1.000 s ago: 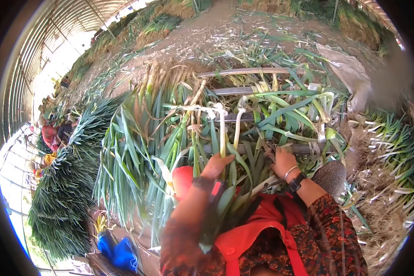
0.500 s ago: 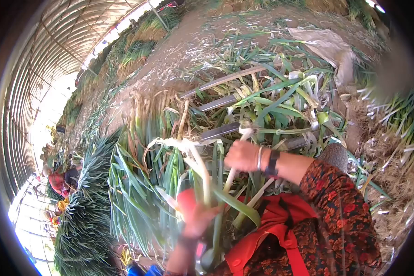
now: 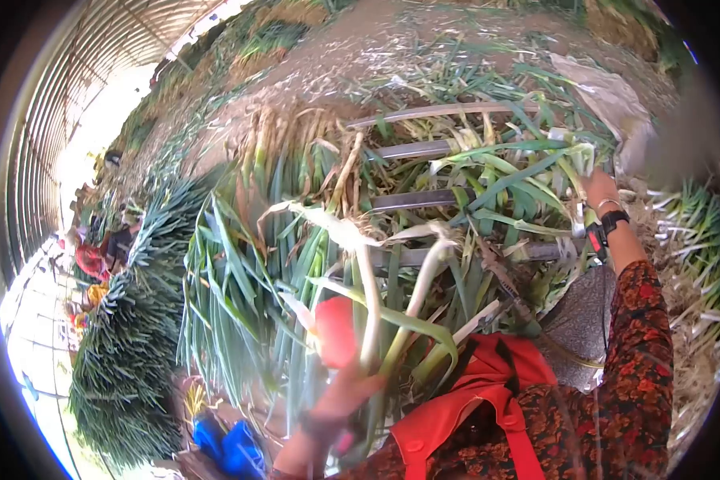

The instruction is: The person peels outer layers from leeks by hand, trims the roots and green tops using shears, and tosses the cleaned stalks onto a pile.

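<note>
- Change noted: my right hand [image 3: 599, 190] has left the 2 pale stalks [image 3: 368, 300] and now sits well out to the right, at the cut leafy ends [image 3: 584, 156].
- Finding: the hands are well apart. My left hand [image 3: 348, 392] is closed about the lower part of the stalks; in my judgement it alone now steadies them.
- Stalks: both rise in front of me, pale ends uppermost and drooping with loose skin, over the bars [image 3: 412, 150] and beside the leaf pile [image 3: 232, 272].
- Right fingers: seen from behind and small. I cannot tell whether they grip a leafy end or only touch it.
- Left fingers: blurred, so their exact hold on each stalk cannot be certified.
- Red thing [image 3: 336, 332]: smeared, just above my left hand; not identified.
- Dark thing [image 3: 500, 276]: lies among leaves at the bars, partly covered; its kind is uncertain.
- Grey thing [image 3: 576, 324]: partly hidden by my right sleeve [image 3: 640, 336].
- Frame edge: a person in red [image 3: 92, 260] is at far left, too small for their work to be read. The blue thing [image 3: 228, 448] is cut off below.
</note>
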`<state>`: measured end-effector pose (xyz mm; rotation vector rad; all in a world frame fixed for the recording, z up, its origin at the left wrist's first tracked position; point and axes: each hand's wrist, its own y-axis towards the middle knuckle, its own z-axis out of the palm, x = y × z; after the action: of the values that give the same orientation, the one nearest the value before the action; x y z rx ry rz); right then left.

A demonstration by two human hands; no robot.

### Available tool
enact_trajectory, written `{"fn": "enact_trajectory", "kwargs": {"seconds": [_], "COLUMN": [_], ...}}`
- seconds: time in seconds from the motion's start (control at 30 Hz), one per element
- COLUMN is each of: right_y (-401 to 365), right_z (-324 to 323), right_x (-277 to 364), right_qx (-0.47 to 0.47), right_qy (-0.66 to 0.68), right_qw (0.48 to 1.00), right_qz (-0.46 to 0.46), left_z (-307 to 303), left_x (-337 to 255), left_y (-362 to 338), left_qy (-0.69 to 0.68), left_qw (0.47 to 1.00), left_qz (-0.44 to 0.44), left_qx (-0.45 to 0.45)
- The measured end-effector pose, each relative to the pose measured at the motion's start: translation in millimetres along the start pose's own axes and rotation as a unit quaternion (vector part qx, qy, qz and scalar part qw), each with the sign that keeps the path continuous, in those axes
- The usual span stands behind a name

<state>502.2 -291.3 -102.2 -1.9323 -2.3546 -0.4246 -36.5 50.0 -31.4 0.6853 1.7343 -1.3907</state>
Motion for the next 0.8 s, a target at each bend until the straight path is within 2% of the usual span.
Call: {"fn": "enact_trajectory", "kwargs": {"seconds": [0.07,0.1,0.17,0.2,0.23,0.27,0.3,0.33,0.4,0.47,0.53,0.67,0.73,0.8], "right_y": [-10,-20,-45,-64,-65,-81,-99,-114,-143,-165,-177,-163,-147,-124], "right_z": [-2,-7,-8,-19,9,12,3,20,8,28,34,57,54,45], "right_x": [24,44,99,146,170,207,246,275,334,374,397,405,393,379], "right_qx": [0.058,0.086,0.040,0.047,0.009,0.009,0.121,0.085,0.177,0.182,0.188,0.291,0.332,0.264], "right_qy": [-0.055,-0.085,-0.079,-0.011,0.112,0.217,0.275,0.280,0.150,0.103,0.033,-0.014,-0.008,0.025], "right_qw": [0.995,0.989,0.971,0.977,0.952,0.914,0.895,0.880,0.884,0.880,0.885,0.853,0.843,0.880], "right_qz": [-0.061,-0.088,-0.220,-0.207,-0.283,-0.341,-0.330,-0.375,-0.405,-0.426,-0.425,-0.432,-0.424,-0.395], "left_z": [12,16,23,25,25,28,32,35,39,43,45,40,24,2], "left_x": [7,8,11,13,18,13,5,1,-2,2,10,19,13,29], "left_y": [17,27,38,44,51,52,52,53,55,58,59,47,26,12], "left_qy": [-0.004,0.057,0.093,0.112,0.134,0.148,0.164,0.180,0.190,0.204,0.226,0.247,0.177,0.069], "left_qw": [1.000,0.997,0.994,0.992,0.989,0.988,0.985,0.983,0.981,0.979,0.973,0.966,0.983,0.996], "left_qz": [0.013,0.048,0.053,0.055,0.057,0.052,0.048,0.044,0.026,0.029,0.047,0.068,0.034,0.050], "left_qx": [-0.005,0.006,0.003,0.001,0.011,0.008,0.006,0.004,0.003,-0.006,-0.023,-0.040,-0.041,-0.041]}}
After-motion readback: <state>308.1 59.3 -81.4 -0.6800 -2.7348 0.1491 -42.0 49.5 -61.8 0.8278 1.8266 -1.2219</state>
